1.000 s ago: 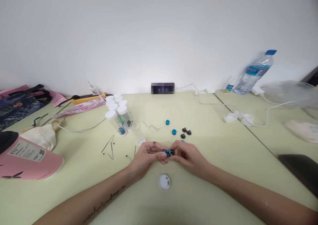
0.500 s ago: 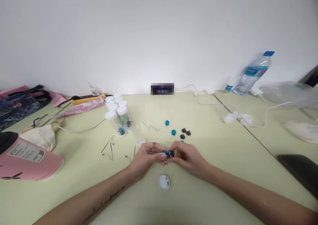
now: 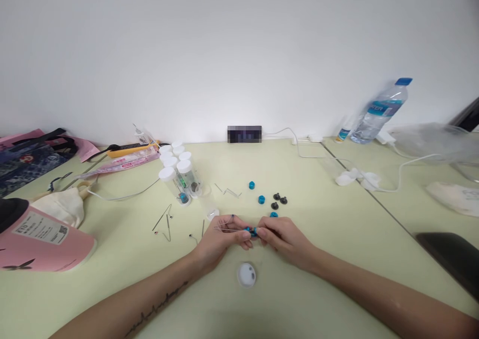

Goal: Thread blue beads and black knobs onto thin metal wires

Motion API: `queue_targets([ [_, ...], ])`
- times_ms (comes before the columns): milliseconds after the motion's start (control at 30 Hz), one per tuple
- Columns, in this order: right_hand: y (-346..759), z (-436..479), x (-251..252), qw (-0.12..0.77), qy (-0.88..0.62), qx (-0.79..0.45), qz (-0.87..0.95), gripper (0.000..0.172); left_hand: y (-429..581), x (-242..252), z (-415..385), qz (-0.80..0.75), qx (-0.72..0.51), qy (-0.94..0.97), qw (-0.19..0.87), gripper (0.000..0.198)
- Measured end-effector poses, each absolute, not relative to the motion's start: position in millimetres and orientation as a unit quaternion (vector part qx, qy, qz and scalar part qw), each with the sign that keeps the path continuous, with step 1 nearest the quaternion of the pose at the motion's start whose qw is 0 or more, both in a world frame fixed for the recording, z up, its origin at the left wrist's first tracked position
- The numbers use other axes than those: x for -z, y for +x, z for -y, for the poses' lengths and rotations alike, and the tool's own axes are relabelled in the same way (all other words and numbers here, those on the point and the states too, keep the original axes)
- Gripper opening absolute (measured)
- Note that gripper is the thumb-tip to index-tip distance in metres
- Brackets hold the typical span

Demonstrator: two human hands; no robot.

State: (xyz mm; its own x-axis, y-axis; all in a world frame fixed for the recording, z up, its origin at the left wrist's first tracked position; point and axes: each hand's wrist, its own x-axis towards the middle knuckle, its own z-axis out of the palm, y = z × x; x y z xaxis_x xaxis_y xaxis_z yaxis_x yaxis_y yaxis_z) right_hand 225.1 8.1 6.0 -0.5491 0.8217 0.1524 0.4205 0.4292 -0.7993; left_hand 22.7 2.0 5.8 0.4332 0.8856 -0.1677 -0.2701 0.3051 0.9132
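A plain white wall (image 3: 239,54) is filling the upper half of the frame, and a pale green table (image 3: 322,214) is spreading across the lower half, with a dark seam running down its right side.

Just below the centre, a small blue-and-black part (image 3: 252,231) is sitting between the two hands, raised over the table. Its long axis seems to be running left to right across the frame, in line with the gap between the hands. The left hand (image 3: 220,237) is pinching its left end between thumb and fingers, while a thin bent wire (image 3: 227,228) is lying across that hand. The right hand (image 3: 286,236) is closing thumb and forefinger on the right end. Neither hand is nearer, as both are touching the part; the fingertips are hiding how its pieces are meeting.

Below the hands, a white cap (image 3: 246,275) is lying on the table. Above the right hand, blue knobs (image 3: 261,199) are resting beside black screws (image 3: 276,205). Left of centre, clear tubes (image 3: 185,176) are standing in a cluster with white lids on. A pink cup (image 3: 52,239) is tilting in at the lower left, and a water bottle (image 3: 381,112) is standing at the upper right.
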Motion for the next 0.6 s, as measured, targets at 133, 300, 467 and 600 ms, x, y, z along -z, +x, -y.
queue_targets([
  [133,224.2,-7.1,-4.3,0.288,-0.402,-0.374,0.785,0.022,22.6,-6.1,-2.3,-0.352,-0.402,0.431,0.727,0.016],
  [300,223.7,-6.9,-2.6,0.302,-0.408,-0.390,0.768,0.020,22.6,-5.6,-3.3,-0.354,-0.402,0.430,0.727,0.017],
  [467,224.5,-7.8,-4.2,0.278,-0.391,-0.376,0.793,0.033,22.2,-3.8,-3.2,-0.352,-0.396,0.431,0.730,0.016],
  [600,224.5,-8.6,-3.4,0.287,-0.408,-0.371,0.784,0.021,22.2,-4.6,-3.2,-0.357,-0.399,0.432,0.726,0.015],
])
